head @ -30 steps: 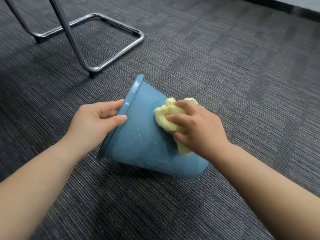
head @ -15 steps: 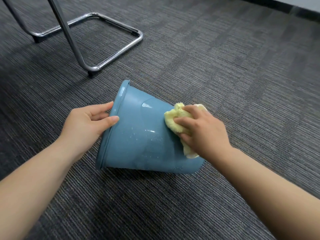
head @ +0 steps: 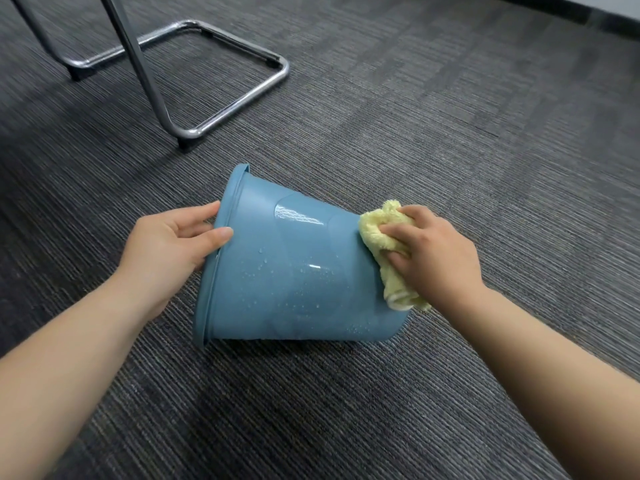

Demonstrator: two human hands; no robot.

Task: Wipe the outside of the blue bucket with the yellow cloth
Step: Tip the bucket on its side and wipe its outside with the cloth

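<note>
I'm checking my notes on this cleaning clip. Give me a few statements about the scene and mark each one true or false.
1. The blue bucket lies on its side on the carpet. True.
2. The left hand holds the yellow cloth. False: the right hand presses it against the bucket near its base.
3. The left hand grips the bucket's rim. True.
4. The bucket's wall is dry. False: water droplets dot it.
5. The chair frame behind is wooden. False: it is shiny metal.
</note>
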